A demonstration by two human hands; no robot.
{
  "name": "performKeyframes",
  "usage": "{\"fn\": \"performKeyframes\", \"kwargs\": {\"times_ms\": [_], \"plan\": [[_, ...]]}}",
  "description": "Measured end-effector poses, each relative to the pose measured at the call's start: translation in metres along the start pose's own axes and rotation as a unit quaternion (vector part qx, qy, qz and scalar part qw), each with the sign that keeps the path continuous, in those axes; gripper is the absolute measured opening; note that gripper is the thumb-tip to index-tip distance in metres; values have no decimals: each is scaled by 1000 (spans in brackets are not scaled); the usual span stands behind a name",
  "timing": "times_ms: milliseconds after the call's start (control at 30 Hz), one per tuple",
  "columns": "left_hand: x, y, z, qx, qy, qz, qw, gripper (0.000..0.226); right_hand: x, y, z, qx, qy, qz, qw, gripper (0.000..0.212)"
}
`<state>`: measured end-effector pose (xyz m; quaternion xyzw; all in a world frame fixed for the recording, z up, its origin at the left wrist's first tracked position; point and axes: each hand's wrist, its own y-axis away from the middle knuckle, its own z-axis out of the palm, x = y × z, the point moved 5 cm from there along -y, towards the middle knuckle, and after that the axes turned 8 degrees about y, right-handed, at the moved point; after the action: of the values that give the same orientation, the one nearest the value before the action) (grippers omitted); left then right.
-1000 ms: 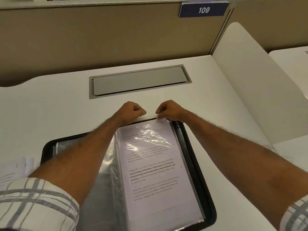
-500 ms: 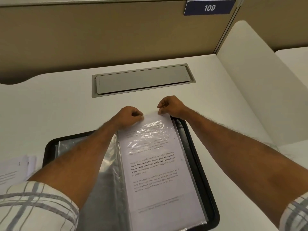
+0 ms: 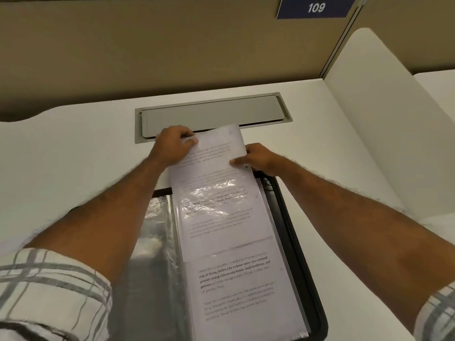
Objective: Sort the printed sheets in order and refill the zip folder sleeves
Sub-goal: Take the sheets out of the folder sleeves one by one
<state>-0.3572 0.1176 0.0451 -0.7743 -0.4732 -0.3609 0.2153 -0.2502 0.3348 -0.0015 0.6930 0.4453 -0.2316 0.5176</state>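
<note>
A black zip folder (image 3: 290, 232) lies open on the white desk (image 3: 73, 163), its clear plastic sleeves (image 3: 152, 254) spread flat. A printed sheet (image 3: 216, 153) sticks halfway out of the top of the right-hand sleeve (image 3: 221, 200), its upper half over the desk. My left hand (image 3: 172, 146) pinches the sheet's top left corner. My right hand (image 3: 258, 158) holds the top edge of the sleeve at the sheet's right side, thumb lying on the paper. Another printed page (image 3: 236, 286) shows lower down in the sleeve.
A grey cable hatch (image 3: 258, 112) is set into the desk just beyond the sheet. A beige partition (image 3: 147, 50) with a blue "109" plate (image 3: 315, 7) stands behind. A white divider panel (image 3: 369, 119) rises at the right.
My left hand has drawn the printed sheet up and away out of the sleeve, about half its length. My right hand stayed at the sleeve's top edge.
</note>
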Motion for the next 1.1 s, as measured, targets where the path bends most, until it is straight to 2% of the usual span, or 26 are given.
{"fn": "performKeyframes", "kwargs": {"times_ms": [100, 167, 267, 367, 467, 567, 600, 833, 1100], "plan": [[0, -4, -13, 89, -10, 49, 995, 28, -2, -2, -3, 49, -11, -17, 999, 35], [-1, 1, -15, 128, 10, 61, 990, 46, -11, -2, -6, 80, -34, -47, 995, 34], [-13, 13, -12, 173, 107, -20, 979, 83, -19, -3, -10, 105, -88, -59, 989, 30], [-23, 25, 1, 141, 226, -147, 953, 93, -28, -3, -18, 135, -180, -48, 973, 22], [-28, 36, 15, 105, 281, -220, 928, 78, -36, 0, -27, 155, -242, -44, 957, 18], [-31, 36, 19, 103, 289, -185, 934, 36, -41, 4, -35, 175, -255, -42, 950, 24], [-31, 36, 17, 111, 290, -173, 935, 29, -43, 5, -37, 180, -253, -46, 949, 24], [-6, 28, -16, 190, 300, -111, 928, 21, -67, 18, -45, 183, -236, -87, 951, 25], [6, 57, -28, 166, 314, -106, 929, 23, -61, 45, -25, 175, -123, -84, 973, 32]]}}
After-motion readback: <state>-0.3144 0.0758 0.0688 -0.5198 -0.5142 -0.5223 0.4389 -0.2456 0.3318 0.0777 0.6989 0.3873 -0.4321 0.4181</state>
